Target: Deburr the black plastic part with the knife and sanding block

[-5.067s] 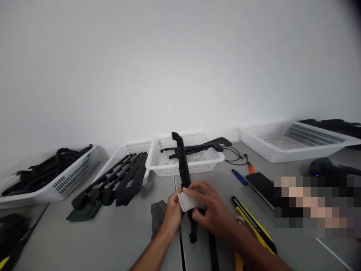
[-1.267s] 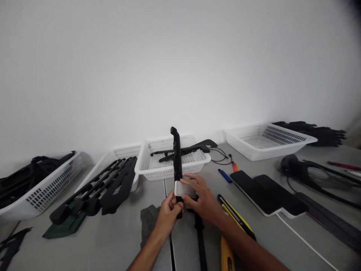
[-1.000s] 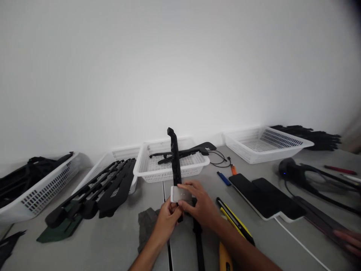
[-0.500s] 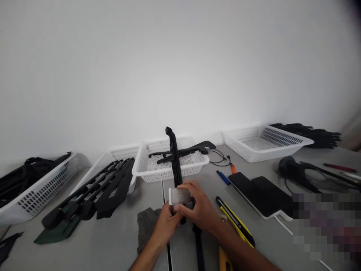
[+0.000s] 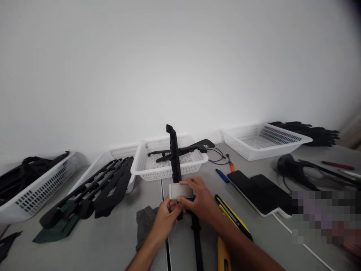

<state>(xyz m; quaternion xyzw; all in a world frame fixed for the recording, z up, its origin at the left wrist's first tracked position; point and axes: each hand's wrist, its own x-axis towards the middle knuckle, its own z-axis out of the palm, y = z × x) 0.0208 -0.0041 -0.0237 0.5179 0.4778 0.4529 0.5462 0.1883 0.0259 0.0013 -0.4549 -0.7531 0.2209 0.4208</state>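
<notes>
A small flat rectangular block [image 5: 181, 191], silver-grey with a white edge, lies across a long black plastic part [image 5: 175, 162]. My right hand [image 5: 200, 200] grips the block with fingers on its top edge and thumb along its lower edge. Just below it, my left hand [image 5: 167, 216] is closed, thumb against fingers, around the lower stretch of the black part; the exact grip is partly hidden. The part's upper end rises in front of a white basket [image 5: 158, 176]. Under my hands, a black strap-like piece [image 5: 196, 241] runs toward the front edge.
Black parts [image 5: 107, 188] lean on a second basket at left. Another white basket [image 5: 254, 152] stands at back right. A yellow utility knife [image 5: 234, 218], a phone [image 5: 251, 192] and a blue stick [image 5: 222, 175] lie right. Grey cloth [image 5: 145, 224] lies left of my hands.
The block and both hands have shifted slightly up in the picture, with a small view shift. Both hands keep their hold.
</notes>
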